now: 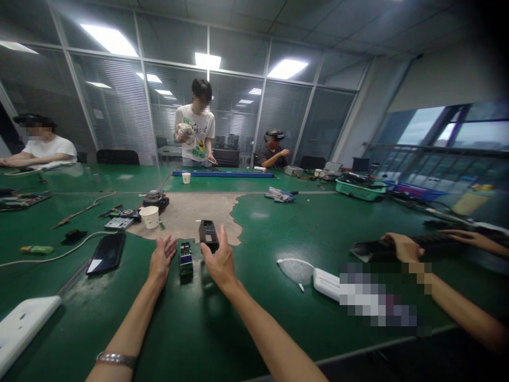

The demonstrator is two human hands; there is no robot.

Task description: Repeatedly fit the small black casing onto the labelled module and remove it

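Observation:
My right hand grips a small black plastic box with openings in its top face, thumb on the near left edge and fingers along the right side. Whether the box is lifted or touches the table I cannot tell. Left of it, a narrow electronic module with bare green circuit board and a blue part lies on the table. My left hand is open beside this module, fingers loosely stretched toward it and holding nothing. A metal bracelet circles my left wrist.
The green table carries a paper cup, a phone, a white adapter with cable and gloves. At right, another person's hands hold a long black part. Several people are around the table.

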